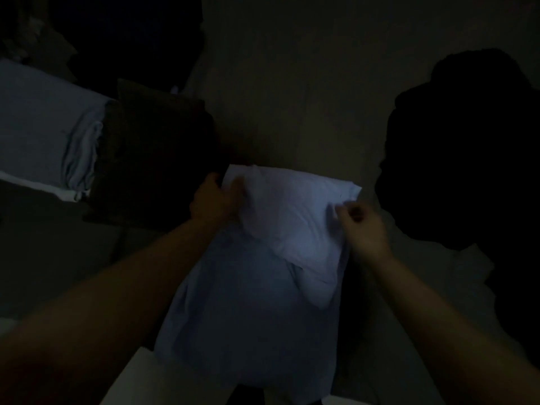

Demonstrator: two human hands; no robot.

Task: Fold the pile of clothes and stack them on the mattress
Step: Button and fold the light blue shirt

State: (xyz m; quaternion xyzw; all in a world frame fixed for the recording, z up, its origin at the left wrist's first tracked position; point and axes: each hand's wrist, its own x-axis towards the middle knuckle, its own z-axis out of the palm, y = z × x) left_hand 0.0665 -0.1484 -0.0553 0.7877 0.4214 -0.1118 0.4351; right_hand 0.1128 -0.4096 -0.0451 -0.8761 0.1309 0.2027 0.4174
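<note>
no readable text, labels, brands, numbers or signs anywhere; frame too dark and blurred to make out any print on the fabrics.

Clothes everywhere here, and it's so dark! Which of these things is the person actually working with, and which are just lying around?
In use:
- pale garment, its top part being folded over
- left hand, gripping its upper left corner
- right hand, pinching its upper right edge
- mattress beneath

Lying about:
- folded light blue stack, at left
- dark folded item beside it
- dark heap, at right
</note>
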